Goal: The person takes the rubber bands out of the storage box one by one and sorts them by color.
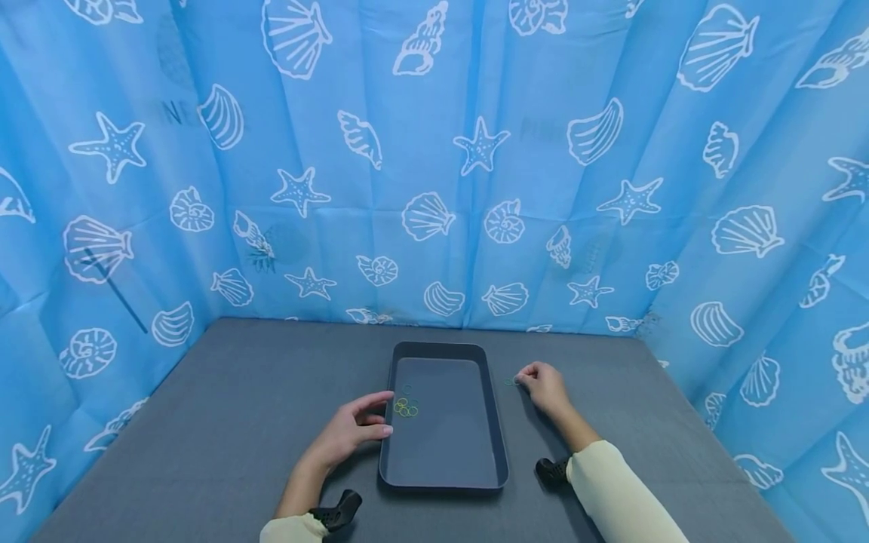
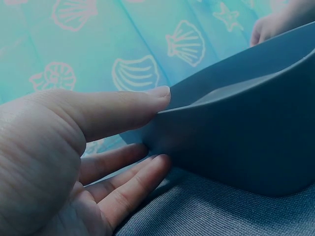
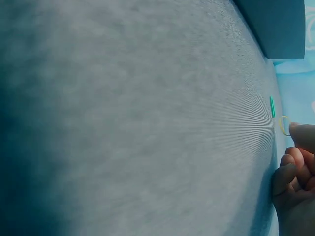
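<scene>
My right hand [image 1: 545,386] pinches a thin yellow ring [image 3: 283,126], like a small rubber band, between thumb and fingertip, to the right of a dark grey tray [image 1: 504,452]. Just beside these fingers a thin green ring [image 3: 272,106] lies on the grey cloth. On the tray's left side is my left hand [image 1: 346,434], its straight thumb against the rim and other fingertips at the outer wall [image 2: 216,142]. Inside the tray, near that hand, several thin yellow rings [image 1: 405,412] lie clustered, with fainter green ones [image 1: 407,388] just behind.
A grey cloth [image 1: 224,422] covers the table under the tray. Blue curtains [image 1: 434,181] with white shell and starfish prints hang along the back and both sides. Each wrist carries a black strap mount [image 1: 339,511].
</scene>
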A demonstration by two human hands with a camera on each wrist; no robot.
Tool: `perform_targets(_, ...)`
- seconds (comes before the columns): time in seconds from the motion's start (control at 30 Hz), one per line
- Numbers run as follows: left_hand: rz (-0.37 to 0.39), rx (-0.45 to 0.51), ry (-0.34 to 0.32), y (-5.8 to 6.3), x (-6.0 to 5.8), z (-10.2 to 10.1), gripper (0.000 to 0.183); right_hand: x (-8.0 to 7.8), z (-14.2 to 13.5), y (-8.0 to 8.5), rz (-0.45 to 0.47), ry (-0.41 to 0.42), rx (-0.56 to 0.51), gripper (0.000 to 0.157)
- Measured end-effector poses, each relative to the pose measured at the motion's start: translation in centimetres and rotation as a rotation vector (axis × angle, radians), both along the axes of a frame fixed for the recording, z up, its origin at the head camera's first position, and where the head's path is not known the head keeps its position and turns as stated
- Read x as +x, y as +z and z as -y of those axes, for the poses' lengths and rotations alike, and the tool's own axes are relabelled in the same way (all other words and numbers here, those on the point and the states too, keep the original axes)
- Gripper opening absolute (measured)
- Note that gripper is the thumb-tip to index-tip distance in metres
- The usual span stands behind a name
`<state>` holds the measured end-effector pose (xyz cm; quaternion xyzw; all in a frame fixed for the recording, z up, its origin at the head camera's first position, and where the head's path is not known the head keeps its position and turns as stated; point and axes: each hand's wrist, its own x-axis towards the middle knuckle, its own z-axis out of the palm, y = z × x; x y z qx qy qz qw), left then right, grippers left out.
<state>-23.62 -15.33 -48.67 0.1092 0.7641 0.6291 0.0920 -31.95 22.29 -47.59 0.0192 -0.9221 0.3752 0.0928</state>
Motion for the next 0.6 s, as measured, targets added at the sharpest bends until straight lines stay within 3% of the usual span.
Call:
perform_targets(0.33,0.008,-0.001,0.005,-0.03,-0.03,0.02,0.059,-0.51,-0.02,0.61,0.106,-0.018,0.038,0.013)
perform_targets(0.6,0.004,-0.005,0.007,-0.16,-0.06,0.03,0.058,-0.69,-0.02,0.70,0.112,-0.013,0.087,0.013)
